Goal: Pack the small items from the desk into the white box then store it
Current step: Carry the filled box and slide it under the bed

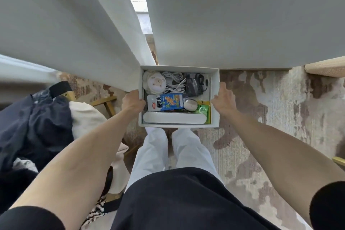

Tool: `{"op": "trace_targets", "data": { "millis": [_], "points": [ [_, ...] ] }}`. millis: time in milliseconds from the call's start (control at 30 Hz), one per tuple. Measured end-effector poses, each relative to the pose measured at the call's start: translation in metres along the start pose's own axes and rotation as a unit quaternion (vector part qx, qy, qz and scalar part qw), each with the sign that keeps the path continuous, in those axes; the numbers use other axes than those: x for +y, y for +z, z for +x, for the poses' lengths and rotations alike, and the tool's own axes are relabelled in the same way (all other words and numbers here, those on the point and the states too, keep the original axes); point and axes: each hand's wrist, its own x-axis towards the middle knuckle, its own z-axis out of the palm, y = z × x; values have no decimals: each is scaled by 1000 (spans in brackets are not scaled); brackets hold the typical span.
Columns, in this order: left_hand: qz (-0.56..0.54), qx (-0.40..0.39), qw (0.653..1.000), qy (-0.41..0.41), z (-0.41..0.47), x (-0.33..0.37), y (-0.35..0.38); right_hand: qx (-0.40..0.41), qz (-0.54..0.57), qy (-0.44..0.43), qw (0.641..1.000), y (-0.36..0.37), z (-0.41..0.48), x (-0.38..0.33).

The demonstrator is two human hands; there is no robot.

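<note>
I hold the open white box (pixel 215 99) out in front of me above the floor. My left hand (pixel 131 101) grips its left wall and my right hand (pixel 223 99) grips its right wall. Inside lie a round white gadget (pixel 155 83), coiled white cables (pixel 173 82), a black adapter with cord (pixel 195 84), a blue snack packet (pixel 164 104), a small white oval case (pixel 190 104), green packets (pixel 202 110) and a long white case (pixel 173 118). The box's far end sits at the lower edge of a white panel.
Two large white surfaces, the left white panel (pixel 65 24) and the right white panel (pixel 242 15), rise ahead with a narrow gap between them. A patterned carpet (pixel 261 117) covers the floor. Dark clothes (pixel 33 123) and a cream cushion (pixel 87 119) lie on a chair at left. A wooden edge (pixel 324 68) shows at right.
</note>
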Motion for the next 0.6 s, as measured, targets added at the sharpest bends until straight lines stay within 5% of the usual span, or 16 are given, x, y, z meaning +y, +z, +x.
{"op": "trace_targets", "data": {
  "millis": [267,600],
  "points": [
    [71,-7,997,24,85,-3,39,21,32,34,999,76,63,20],
    [-15,26,1000,-3,201,-25,144,25,23,1,999,161,178,42]
  ]
}}
